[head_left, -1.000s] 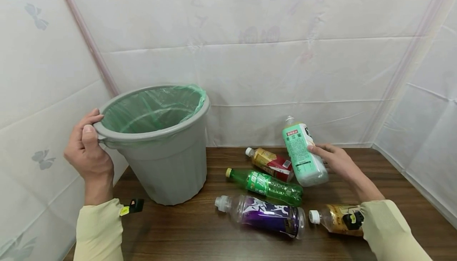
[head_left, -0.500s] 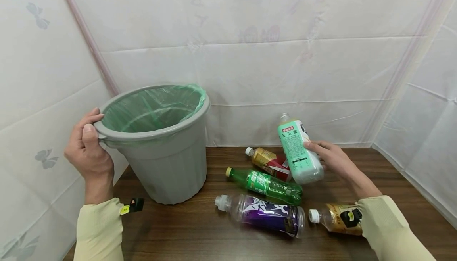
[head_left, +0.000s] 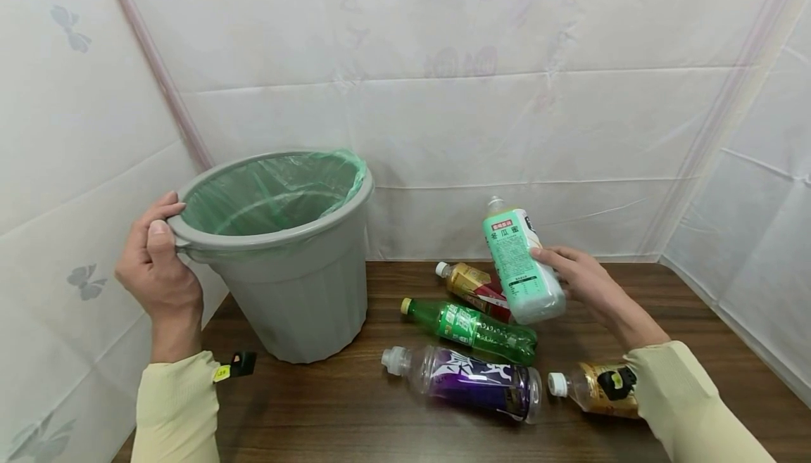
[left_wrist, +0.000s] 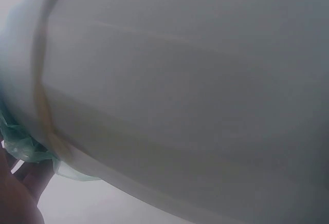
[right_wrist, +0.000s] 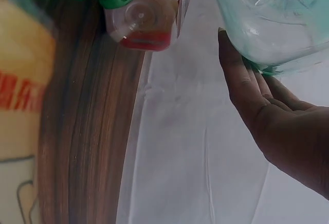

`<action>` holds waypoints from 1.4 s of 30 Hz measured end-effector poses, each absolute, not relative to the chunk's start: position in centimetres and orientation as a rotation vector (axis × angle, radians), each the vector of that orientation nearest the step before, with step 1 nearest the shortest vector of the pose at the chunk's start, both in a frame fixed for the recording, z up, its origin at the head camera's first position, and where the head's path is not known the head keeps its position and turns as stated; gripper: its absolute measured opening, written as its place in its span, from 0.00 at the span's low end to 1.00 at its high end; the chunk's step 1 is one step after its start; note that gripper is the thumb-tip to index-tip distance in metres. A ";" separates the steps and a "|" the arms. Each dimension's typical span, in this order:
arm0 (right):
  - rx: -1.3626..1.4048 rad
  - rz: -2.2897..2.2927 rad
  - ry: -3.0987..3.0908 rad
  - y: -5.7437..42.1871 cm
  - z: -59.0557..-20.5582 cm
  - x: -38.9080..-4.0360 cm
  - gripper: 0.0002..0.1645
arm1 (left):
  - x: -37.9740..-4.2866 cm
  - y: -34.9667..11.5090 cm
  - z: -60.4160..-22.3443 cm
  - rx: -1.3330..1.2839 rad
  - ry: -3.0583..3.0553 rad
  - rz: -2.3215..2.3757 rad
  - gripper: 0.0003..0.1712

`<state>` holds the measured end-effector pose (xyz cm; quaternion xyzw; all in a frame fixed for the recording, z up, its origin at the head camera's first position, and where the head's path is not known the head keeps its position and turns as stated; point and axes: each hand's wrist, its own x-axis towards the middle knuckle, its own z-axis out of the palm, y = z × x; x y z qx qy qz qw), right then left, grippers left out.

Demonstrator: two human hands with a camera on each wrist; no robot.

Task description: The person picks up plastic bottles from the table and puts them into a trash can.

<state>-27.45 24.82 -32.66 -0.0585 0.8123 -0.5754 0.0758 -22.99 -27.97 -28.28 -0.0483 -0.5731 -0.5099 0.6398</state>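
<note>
Mint-green-labelled plastic bottle [head_left: 522,262], held above the wood-grain table [head_left: 329,407].
Its side is gripped by the right hand [head_left: 589,283], neck tilted upward, with the red-and-gold bottle [head_left: 474,286] partly covered; the grey bin [head_left: 307,294] (lined with a green plastic bag [head_left: 279,192]) is clasped at the rim by the left hand [head_left: 161,269].

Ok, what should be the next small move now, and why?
I would probably raise the mint bottle and bring it left, toward the bin: the right hand holds it off the table, it seems too low to clear the rim, and the left hand grips the open bin.
</note>
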 end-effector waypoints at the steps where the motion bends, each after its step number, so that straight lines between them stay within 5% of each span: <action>1: -0.174 -1.728 2.437 24.7 -32.6 -27.5 0.51 | -23.0 -27.9 -28.3 -0.110 -1.307 -1.164 0.25; 42: -0.335 -1.929 2.258 21.1 -29.1 -27.3 0.47 | -23.1 -28.2 -28.4 -0.106 -1.302 -1.181 0.25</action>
